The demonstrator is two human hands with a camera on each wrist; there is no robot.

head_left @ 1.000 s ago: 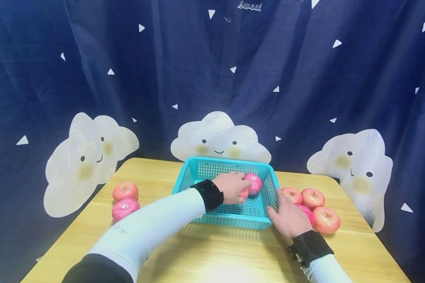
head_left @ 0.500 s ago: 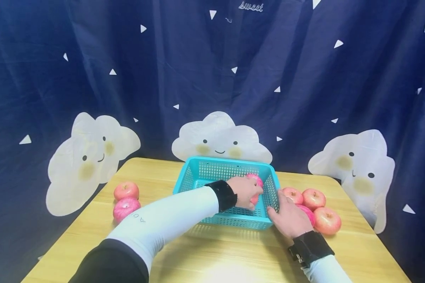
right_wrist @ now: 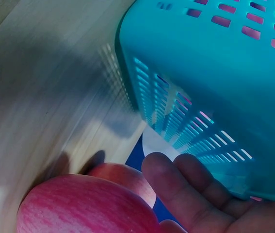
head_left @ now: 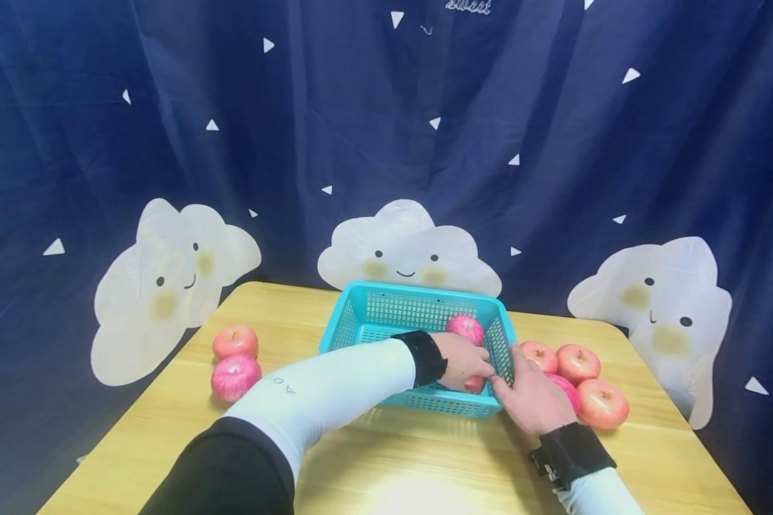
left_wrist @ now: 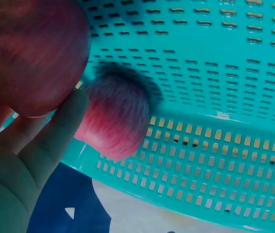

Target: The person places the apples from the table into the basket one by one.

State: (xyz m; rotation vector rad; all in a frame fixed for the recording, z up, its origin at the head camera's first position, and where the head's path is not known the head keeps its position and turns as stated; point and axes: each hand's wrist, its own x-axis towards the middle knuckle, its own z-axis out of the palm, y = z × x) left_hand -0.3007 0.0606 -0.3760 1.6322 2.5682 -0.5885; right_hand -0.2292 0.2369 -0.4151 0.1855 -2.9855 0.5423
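Note:
My left hand (head_left: 462,363) is inside the turquoise plastic basket (head_left: 373,304) and grips a red apple (left_wrist: 35,53) near the front right corner. Behind that hand, a pink streaked apple (head_left: 466,328) rests against the basket's right end; the left wrist view has this streaked apple (left_wrist: 115,119) just beyond the fingertips. My right hand (head_left: 535,400) holds the right rim, its thumb at the top edge and its fingers (right_wrist: 186,194) along the outer wall. Much of the gripped apple is hidden by the left hand in the head view.
Right of the basket, several apples sit close together, among them a large light red apple (head_left: 603,404) and a pink apple (right_wrist: 86,206) beside the right hand. At left stand a red apple (head_left: 235,342) and a pink apple (head_left: 235,377). A dark blue curtain (head_left: 386,143) hangs behind the wooden table (head_left: 373,458).
My left hand has moved right and nearer inside the basket, carrying the red apple towards the front right corner. The streaked apple shows more than half a second ago. My right hand stays on the rim.

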